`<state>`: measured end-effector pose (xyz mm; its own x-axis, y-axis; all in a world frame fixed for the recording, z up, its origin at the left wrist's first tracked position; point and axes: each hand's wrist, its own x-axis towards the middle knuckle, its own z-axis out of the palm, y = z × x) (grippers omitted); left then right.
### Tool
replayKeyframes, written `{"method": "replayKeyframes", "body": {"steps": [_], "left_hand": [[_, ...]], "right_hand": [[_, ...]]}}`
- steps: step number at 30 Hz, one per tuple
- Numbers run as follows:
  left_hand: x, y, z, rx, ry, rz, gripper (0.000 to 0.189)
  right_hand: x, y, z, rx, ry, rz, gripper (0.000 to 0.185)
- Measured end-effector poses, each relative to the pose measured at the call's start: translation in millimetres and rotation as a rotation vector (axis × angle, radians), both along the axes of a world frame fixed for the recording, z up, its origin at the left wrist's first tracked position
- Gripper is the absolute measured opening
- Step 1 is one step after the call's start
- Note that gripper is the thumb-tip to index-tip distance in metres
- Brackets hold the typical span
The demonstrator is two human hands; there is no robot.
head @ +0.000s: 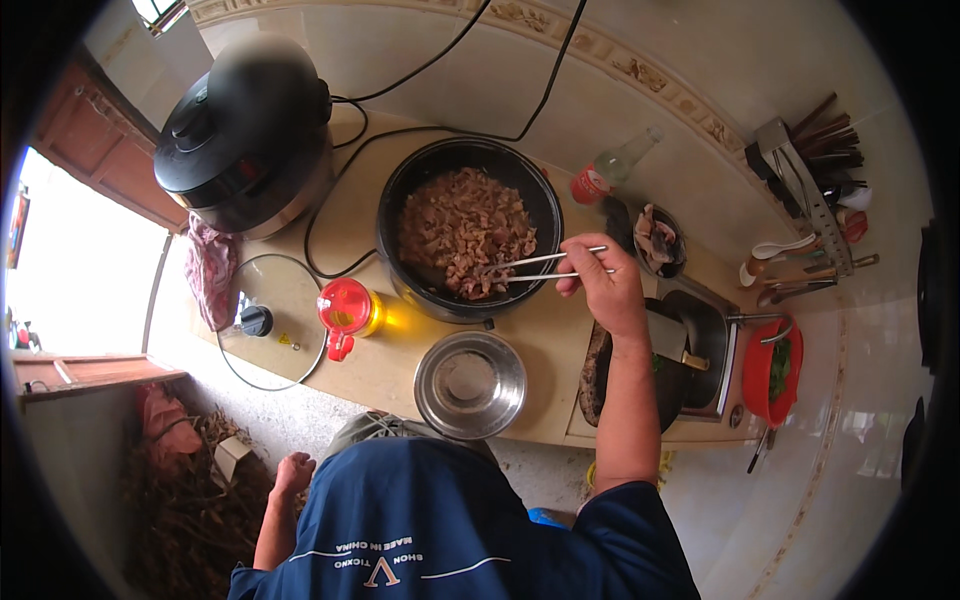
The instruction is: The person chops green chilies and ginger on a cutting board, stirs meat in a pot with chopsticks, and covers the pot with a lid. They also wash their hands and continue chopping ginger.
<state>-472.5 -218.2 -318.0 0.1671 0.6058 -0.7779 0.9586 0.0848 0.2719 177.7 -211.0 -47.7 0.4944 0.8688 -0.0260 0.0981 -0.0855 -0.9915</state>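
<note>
My right hand (600,281) holds a pair of metal chopsticks (551,259), the two sticks a little apart. Their tips are in sliced meat (469,225) along the near right side of a black electric pot (386,217). The meat looks partly browned and partly pink. My left hand (296,472) hangs low beside my body, fingers curled, with nothing seen in it. An empty-looking metal bowl (471,384) stands near the counter's front edge. Left of it are a red-lidded oil jug (349,311) and a glass lid (270,356) lying on the counter.
A pressure cooker (232,172) stands at the back left, near a pink cloth (210,266). To the right are a glass bottle (615,165), a bowl of meat pieces (660,240), a cleaver (660,337) on a chopping board, a sink (697,315) and a red basin (756,375). Power cords cross the counter.
</note>
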Motion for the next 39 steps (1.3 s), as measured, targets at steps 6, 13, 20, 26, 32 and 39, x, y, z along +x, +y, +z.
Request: {"method": "replayKeyframes", "body": {"steps": [6,13,20,26,32,39], "left_hand": [[-12.5,-6.9,-14.3,0.013,-0.019,0.042,0.041],[0.0,-1.9,-3.7,0.096,-0.055,0.086,0.040],[0.5,-4.1,-4.7,0.095,-0.060,0.067,0.038],[5.1,0.9,0.7,0.071,-0.051,0.043,0.038],[-2.1,-6.3,-6.2,0.110,-0.070,0.109,0.040],[-4.8,-6.3,-6.8,0.072,-0.058,0.080,0.041]], "right_hand": [[0.8,9.6,-19.0,-0.010,-0.051,-0.045,0.018],[5.3,2.5,5.6,-0.141,-0.023,0.008,0.019],[4.6,7.4,1.7,-0.038,-0.104,-0.044,0.020],[-17.9,13.6,-18.0,-0.037,0.047,0.044,0.019],[-1.1,13.0,-18.5,0.072,-0.031,-0.149,0.020],[-18.5,28.3,-46.3,0.068,0.014,-0.240,0.022]]}}
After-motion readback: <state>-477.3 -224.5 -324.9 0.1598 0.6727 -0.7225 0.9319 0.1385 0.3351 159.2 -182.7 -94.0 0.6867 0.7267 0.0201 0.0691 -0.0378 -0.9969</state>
